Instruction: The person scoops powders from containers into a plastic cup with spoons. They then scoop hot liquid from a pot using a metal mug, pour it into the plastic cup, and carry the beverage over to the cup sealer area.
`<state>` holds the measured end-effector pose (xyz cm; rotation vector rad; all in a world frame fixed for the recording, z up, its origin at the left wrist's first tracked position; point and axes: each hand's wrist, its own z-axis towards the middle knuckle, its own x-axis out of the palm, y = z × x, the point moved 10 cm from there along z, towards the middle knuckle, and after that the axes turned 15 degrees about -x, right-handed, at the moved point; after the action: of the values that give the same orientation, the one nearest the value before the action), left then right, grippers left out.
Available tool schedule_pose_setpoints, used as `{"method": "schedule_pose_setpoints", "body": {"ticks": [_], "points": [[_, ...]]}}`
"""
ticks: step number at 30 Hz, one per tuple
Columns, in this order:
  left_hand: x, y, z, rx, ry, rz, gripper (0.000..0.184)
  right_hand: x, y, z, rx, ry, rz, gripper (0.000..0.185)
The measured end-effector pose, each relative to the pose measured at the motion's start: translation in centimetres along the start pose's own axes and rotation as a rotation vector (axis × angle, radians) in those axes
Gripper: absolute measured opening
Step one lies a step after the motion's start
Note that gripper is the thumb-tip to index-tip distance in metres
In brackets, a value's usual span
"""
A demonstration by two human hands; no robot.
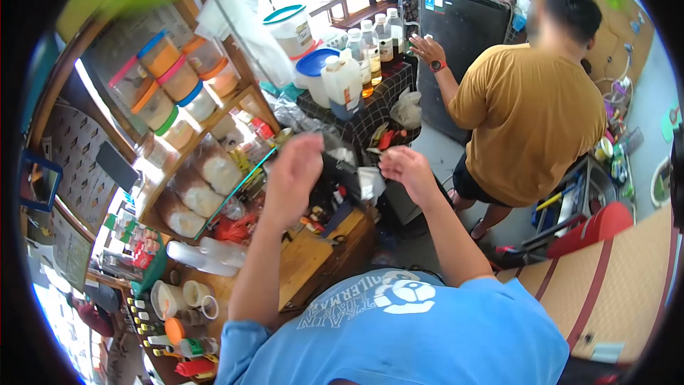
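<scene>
My left hand (296, 164) is raised over the left side of the wooden counter, beside the shelf of plastic bags. Motion smears its fingers, so I cannot tell whether they are open or closed. My right hand (407, 170) is held up to the right of it, with fingers curled together. A small pale bit shows at its fingertips, too small to name. Just left of that hand is a white and silvery packet (369, 182); whether the fingers touch it is unclear. The two hands are apart.
Bottles (369, 50) and a white jug (342, 85) crowd a checked cloth ahead. Lidded tubs (171, 77) fill the left shelf. A person in a brown shirt (531, 114) stands at right, by a black fridge (456, 50). Cups (196, 292) line the wooden counter (303, 260).
</scene>
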<state>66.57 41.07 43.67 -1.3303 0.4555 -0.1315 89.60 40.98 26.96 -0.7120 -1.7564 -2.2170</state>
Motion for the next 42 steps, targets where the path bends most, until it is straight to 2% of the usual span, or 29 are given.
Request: {"method": "schedule_pose_setpoints", "body": {"ticks": [4,6,8,9,11,12,14,15,17,18,21,22,28,31,42], "points": [[-0.2,-0.5,13.5,0.015,-0.374,0.039,0.043,-11.5,2.2,-2.3,0.116,-0.044,-0.133,0.023],[-0.8,1.6,18.8,0.000,-0.481,0.028,0.046,-18.6,2.5,-4.2,0.168,-0.138,-0.185,0.022],[-2.8,4.7,22.0,0.025,-0.680,0.028,0.052,-24.3,3.3,-6.7,0.217,-0.246,-0.207,0.017],[-3.4,6.0,23.7,0.019,-0.693,0.028,0.052,-26.9,3.5,-8.0,0.233,-0.303,-0.217,0.016],[-6.2,10.2,25.7,-0.270,-0.934,0.288,0.063,-30.8,3.6,-10.4,0.259,-0.356,-0.229,0.016],[-8.2,13.2,28.0,-0.276,-0.940,0.290,0.063,-32.6,3.5,-11.7,0.286,-0.428,-0.201,0.016],[-11.4,21.2,32.4,-0.570,-0.854,0.331,0.071,-35.0,3.0,-13.4,0.310,-0.501,-0.175,0.017],[-10.4,19.6,31.6,-0.570,-0.855,0.327,0.071,-35.8,2.7,-14.0,0.334,-0.525,-0.166,0.017],[-4.8,21.0,31.0,-0.822,-0.425,-0.391,0.072,-36.7,2.3,-14.4,0.353,-0.547,-0.157,0.017],[-5.9,21.2,31.3,-0.799,-0.533,-0.410,0.065,-36.6,2.0,-14.3,0.381,-0.523,-0.162,0.017],[-7.8,22.9,32.7,-0.764,-0.561,-0.473,0.059,-36.7,1.4,-13.6,0.436,-0.468,-0.165,0.019],[-7.4,22.7,32.6,-0.752,-0.525,-0.505,0.052,-36.5,1.5,-13.1,0.455,-0.435,-0.206,0.020],[-7.3,17.9,30.1,-0.613,-0.636,-0.500,0.043,-36.6,1.9,-11.0,0.480,-0.340,-0.256,0.026],[-9.3,18.1,30.7,-0.615,-0.674,-0.546,0.051,-36.7,1.7,-10.1,0.481,-0.318,-0.261,0.028],[-7.5,11.7,29.8,-0.452,-0.755,-0.643,0.048,-34.2,-0.2,-8.6,0.481,-0.218,-0.245,0.025]]}}
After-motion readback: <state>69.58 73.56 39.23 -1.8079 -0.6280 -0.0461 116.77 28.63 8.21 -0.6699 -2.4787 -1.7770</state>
